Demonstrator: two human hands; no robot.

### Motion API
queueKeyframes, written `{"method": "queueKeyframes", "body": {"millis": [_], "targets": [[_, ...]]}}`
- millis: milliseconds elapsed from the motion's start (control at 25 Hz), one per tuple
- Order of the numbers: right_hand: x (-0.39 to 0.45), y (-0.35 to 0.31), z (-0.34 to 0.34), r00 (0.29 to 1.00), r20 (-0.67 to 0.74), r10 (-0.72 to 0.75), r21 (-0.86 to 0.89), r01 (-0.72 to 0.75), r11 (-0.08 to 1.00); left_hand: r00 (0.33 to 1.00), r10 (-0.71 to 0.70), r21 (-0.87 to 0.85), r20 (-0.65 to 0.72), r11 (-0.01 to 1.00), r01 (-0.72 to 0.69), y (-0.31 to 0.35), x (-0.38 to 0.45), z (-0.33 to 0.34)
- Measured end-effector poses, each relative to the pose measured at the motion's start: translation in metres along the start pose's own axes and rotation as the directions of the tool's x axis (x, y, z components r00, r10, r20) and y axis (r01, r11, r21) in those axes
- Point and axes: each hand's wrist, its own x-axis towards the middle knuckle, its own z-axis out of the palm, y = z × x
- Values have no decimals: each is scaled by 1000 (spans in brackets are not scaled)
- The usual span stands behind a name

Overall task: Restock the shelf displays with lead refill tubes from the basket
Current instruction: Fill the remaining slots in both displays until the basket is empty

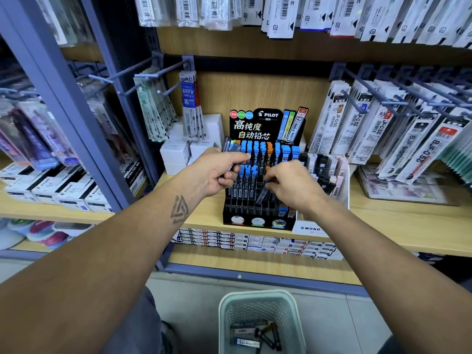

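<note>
My right hand [291, 185] pinches one lead tube [263, 194] between thumb and fingertips, tilted, its lower end just over the open slots in the middle rows of the black display rack [258, 213]. My left hand [219, 172], just beside it and a little higher, is curled around a small bunch of spare tubes [231, 149] that fan out above my knuckles. I judge I am mid-placement: this tube has not yet dropped into a slot. Next it needs to be stood upright and lined up with an empty slot, then eased down without knocking the blue-capped tubes [258, 148] behind my fingers. Below my wrists on the floor stands the basket [258, 297], a few tubes left in its bottom, so more trips remain.
</note>
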Motion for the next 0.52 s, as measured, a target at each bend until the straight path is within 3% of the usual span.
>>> {"method": "queueKeyframes", "body": {"millis": [160, 400, 520], "targets": [[3, 4, -11, 996, -75, 41, 53, -37, 998, 1000, 10, 16, -3, 1000, -10, 3, -3, -1], [9, 11, -32, 942, -252, 223, 434, -96, 896, 997, -43, -100, 68, 994, 49, 9, -9, 3], [11, 12, -35, 933, -267, 241, 467, -93, 880, 991, -65, -146, 115, 986, 81, 11, -12, 3]]}}
